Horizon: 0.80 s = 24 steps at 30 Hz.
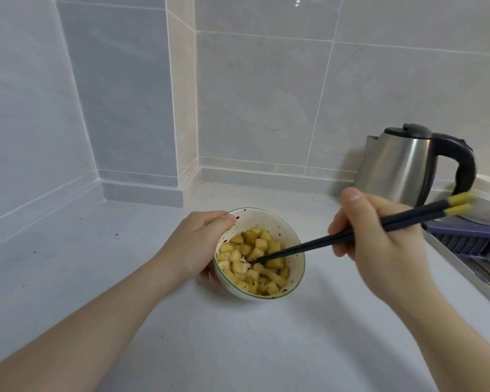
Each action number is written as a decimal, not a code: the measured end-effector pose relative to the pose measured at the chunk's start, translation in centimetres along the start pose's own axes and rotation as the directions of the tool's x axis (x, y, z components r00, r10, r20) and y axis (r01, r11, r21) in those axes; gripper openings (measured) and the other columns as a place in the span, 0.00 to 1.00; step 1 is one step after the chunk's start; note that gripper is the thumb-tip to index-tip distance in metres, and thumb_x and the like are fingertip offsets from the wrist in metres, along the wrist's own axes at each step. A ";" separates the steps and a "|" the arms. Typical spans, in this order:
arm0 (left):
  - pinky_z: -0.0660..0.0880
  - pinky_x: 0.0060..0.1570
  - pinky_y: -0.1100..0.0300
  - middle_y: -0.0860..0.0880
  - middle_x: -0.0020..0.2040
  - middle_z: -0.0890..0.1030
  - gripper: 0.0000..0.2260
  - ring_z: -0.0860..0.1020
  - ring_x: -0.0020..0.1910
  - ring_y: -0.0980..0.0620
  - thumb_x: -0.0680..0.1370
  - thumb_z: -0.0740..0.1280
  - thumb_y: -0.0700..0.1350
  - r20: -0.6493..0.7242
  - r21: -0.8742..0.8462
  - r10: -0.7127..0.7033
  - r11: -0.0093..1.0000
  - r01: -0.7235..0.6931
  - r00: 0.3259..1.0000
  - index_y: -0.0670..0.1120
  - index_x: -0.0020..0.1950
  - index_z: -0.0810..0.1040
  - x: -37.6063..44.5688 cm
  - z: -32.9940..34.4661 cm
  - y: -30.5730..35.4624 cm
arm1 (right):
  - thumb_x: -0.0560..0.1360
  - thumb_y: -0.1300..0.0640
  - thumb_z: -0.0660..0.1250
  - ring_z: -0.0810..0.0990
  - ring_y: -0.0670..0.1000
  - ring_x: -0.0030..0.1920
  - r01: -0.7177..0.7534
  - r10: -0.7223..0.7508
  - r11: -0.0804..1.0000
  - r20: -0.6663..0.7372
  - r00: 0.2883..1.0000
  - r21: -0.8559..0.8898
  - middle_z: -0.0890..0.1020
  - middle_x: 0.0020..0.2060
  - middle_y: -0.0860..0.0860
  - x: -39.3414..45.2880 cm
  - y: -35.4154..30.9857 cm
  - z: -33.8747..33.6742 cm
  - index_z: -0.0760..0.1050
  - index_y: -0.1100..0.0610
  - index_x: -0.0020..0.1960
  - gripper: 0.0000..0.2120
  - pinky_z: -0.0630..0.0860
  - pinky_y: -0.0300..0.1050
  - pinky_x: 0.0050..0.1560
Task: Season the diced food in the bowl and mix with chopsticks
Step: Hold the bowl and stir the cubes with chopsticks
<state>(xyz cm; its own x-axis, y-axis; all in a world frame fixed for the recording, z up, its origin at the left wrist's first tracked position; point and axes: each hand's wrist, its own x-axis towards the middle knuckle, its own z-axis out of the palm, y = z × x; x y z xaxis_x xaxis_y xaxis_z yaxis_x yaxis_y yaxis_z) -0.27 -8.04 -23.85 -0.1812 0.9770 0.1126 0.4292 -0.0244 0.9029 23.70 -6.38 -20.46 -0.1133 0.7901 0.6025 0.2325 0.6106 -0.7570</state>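
A small white bowl with a green rim stands on the pale counter. It holds yellow diced food flecked with dark seasoning, and specks of seasoning dot its inner wall. My left hand grips the bowl's left side, thumb over the far rim. My right hand holds a pair of black chopsticks with yellow ends. Their tips are down among the dice near the bowl's middle.
A steel kettle with a black handle stands at the back right. To the right lies a sink with a purple item and a dish by its edge. Tiled walls form a corner behind the bowl. Dark specks dot the counter.
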 end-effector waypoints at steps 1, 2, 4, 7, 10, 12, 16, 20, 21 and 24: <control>0.74 0.27 0.51 0.35 0.38 0.84 0.19 0.82 0.30 0.43 0.85 0.59 0.52 -0.002 0.002 0.002 1.000 -0.002 1.000 0.42 0.47 0.84 0.0 0.0 0.0 | 0.85 0.53 0.60 0.74 0.50 0.25 -0.019 0.019 1.000 -0.023 1.000 0.024 0.77 0.23 0.57 0.3 -0.1 -0.6 0.77 0.58 0.30 0.26 0.70 0.39 0.27; 0.74 0.27 0.51 0.36 0.38 0.84 0.19 0.82 0.30 0.43 0.85 0.59 0.52 -0.003 0.003 0.004 1.000 -0.004 1.000 0.43 0.47 0.84 0.0 0.0 0.0 | 0.84 0.54 0.60 0.74 0.52 0.24 -0.034 0.035 0.998 -0.025 0.999 0.050 0.76 0.22 0.58 0.5 -0.2 -1.1 0.77 0.59 0.30 0.25 0.70 0.40 0.27; 0.74 0.27 0.51 0.37 0.37 0.84 0.19 0.82 0.30 0.43 0.85 0.59 0.52 -0.001 0.006 0.007 1.000 -0.007 1.000 0.43 0.47 0.84 -0.1 -0.1 0.0 | 0.84 0.54 0.60 0.73 0.56 0.24 -0.056 0.054 0.995 0.026 0.998 0.085 0.75 0.21 0.57 0.5 -0.5 -1.2 0.76 0.59 0.29 0.26 0.69 0.41 0.26; 0.75 0.27 0.51 0.37 0.36 0.83 0.20 0.82 0.31 0.43 0.85 0.59 0.52 0.001 0.017 0.006 1.000 -0.006 1.000 0.40 0.47 0.83 -0.1 -0.1 0.1 | 0.83 0.49 0.58 0.74 0.54 0.25 -0.058 0.047 0.996 0.143 0.989 0.071 0.78 0.24 0.57 -0.4 -0.4 0.2 0.77 0.57 0.32 0.25 0.70 0.39 0.26; 0.75 0.28 0.50 0.40 0.31 0.82 0.19 0.82 0.30 0.42 0.85 0.59 0.51 -0.007 0.019 0.000 1.000 0.000 1.000 0.42 0.44 0.83 -0.2 -0.2 0.3 | 0.82 0.46 0.57 0.76 0.47 0.26 0.013 -0.012 1.000 0.169 0.985 -0.004 0.81 0.27 0.54 -1.0 0.1 1.4 0.78 0.55 0.34 0.23 0.71 0.39 0.27; 0.75 0.28 0.51 0.38 0.33 0.83 0.19 0.83 0.32 0.38 0.85 0.60 0.51 -0.034 0.021 -0.009 1.000 0.009 0.999 0.42 0.45 0.84 -0.1 -0.4 0.4 | 0.83 0.47 0.57 0.76 0.48 0.27 0.056 -0.052 0.998 0.105 0.993 -0.037 0.81 0.28 0.54 -0.7 0.2 1.1 0.78 0.54 0.34 0.23 0.72 0.41 0.28; 0.75 0.27 0.52 0.43 0.32 0.84 0.18 0.83 0.30 0.42 0.85 0.60 0.51 -0.065 0.034 -0.020 0.999 0.022 0.998 0.47 0.43 0.85 -0.1 -0.6 0.4 | 0.84 0.49 0.59 0.75 0.46 0.25 -0.005 0.004 1.000 -0.038 0.999 -0.018 0.81 0.26 0.55 0.4 0.0 -0.5 0.79 0.55 0.32 0.24 0.71 0.40 0.28; 0.75 0.26 0.53 0.44 0.32 0.84 0.19 0.82 0.30 0.45 0.85 0.59 0.51 -0.063 0.032 -0.015 0.999 0.017 0.998 0.47 0.43 0.85 0.0 -0.5 0.4 | 0.83 0.45 0.58 0.75 0.46 0.25 -0.040 0.050 0.997 0.158 0.986 -0.065 0.81 0.26 0.54 -0.3 -0.1 0.0 0.78 0.54 0.33 0.24 0.71 0.41 0.28; 0.74 0.26 0.53 0.44 0.31 0.84 0.19 0.82 0.30 0.44 0.85 0.59 0.51 -0.060 0.031 -0.013 0.999 0.015 0.998 0.46 0.43 0.85 0.0 -0.5 0.4 | 0.82 0.45 0.58 0.75 0.46 0.25 -0.029 0.038 0.998 0.195 0.980 -0.050 0.81 0.26 0.53 -0.6 0.0 0.6 0.78 0.54 0.34 0.23 0.71 0.40 0.28; 0.74 0.27 0.52 0.44 0.30 0.82 0.20 0.83 0.30 0.39 0.85 0.59 0.51 -0.050 0.037 -0.005 0.999 0.007 0.999 0.42 0.44 0.83 0.0 -0.6 0.3 | 0.83 0.46 0.57 0.76 0.47 0.27 0.044 -0.037 0.999 0.198 0.979 -0.031 0.81 0.28 0.53 -0.8 0.3 1.5 0.78 0.54 0.35 0.22 0.71 0.40 0.29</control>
<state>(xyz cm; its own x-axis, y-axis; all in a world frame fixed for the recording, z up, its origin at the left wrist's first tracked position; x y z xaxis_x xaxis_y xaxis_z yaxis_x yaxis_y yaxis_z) -0.64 -8.18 -23.32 -0.2276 0.9652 0.1291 0.4604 -0.0102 0.8876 22.38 -6.80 -21.54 -0.3109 0.7617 0.5684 0.2568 0.6432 -0.7214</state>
